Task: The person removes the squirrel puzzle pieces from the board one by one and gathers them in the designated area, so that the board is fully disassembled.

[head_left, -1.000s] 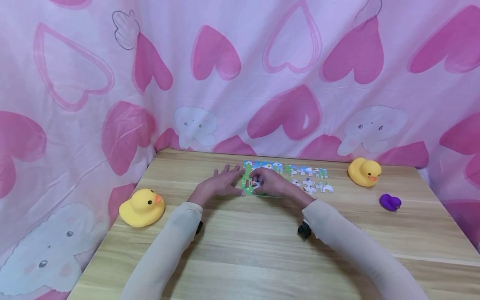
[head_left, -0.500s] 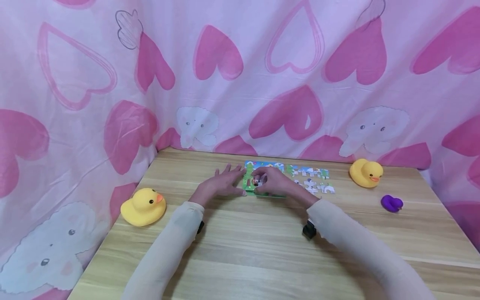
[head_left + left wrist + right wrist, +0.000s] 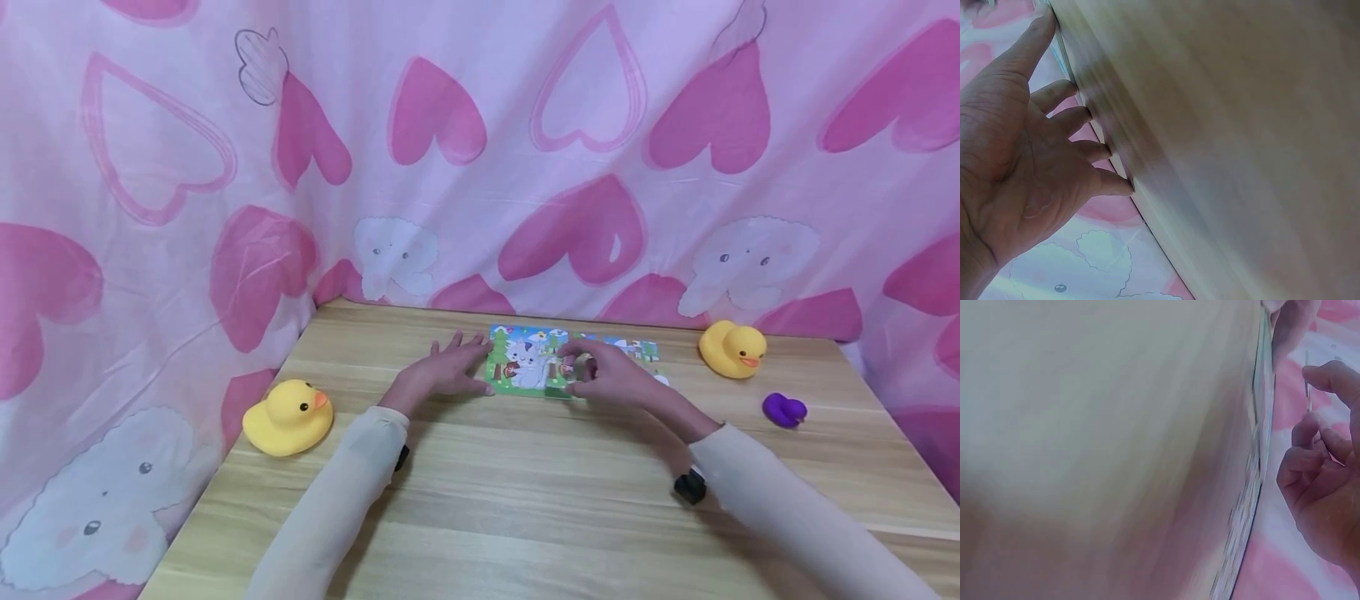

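A jigsaw puzzle (image 3: 517,371) with a white cat-like animal and green trees lies flat near the back of the table. My left hand (image 3: 450,367) rests at its left edge, fingers spread; the left wrist view shows the same hand (image 3: 1029,144) with fingertips on the table. Over the puzzle's right edge, my right hand (image 3: 615,373) pinches a puzzle piece (image 3: 567,367) between thumb and finger. In the right wrist view that thin piece (image 3: 1308,394) is seen edge-on, raised above the table. Loose puzzle pieces (image 3: 643,348) lie to the right, partly hidden by the right hand.
A large yellow rubber duck (image 3: 288,418) sits at the table's left edge. Another yellow duck (image 3: 732,350) is at the back right, with a small purple duck (image 3: 784,410) in front of it. A pink heart-patterned curtain (image 3: 480,150) hangs behind the wooden table (image 3: 480,500).
My right hand has moved right, from over the puzzle's middle to its right edge, uncovering the animal picture and covering some loose pieces. The left hand stays in place.
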### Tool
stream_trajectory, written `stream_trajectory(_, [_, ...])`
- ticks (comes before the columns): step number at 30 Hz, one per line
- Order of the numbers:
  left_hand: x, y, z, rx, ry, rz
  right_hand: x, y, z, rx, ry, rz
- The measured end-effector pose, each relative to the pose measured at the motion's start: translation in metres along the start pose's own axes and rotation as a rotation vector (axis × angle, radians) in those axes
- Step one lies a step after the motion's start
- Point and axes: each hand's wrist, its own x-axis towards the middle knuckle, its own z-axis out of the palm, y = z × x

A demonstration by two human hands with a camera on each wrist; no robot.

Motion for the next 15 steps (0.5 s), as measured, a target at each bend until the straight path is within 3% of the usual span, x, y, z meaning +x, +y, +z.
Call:
stream_trajectory(7, [0.0, 0.0, 0.001, 0.001, -0.005, -0.001, -0.029, 0.024, -0.015, -0.098, -0.003, 0.017])
stream_trajectory(15, [0.002, -0.003, 0.002, 0.017, 0.003, -0.002, -0.043, 0.032, -0.013, -0.169, -0.05, -0.014])
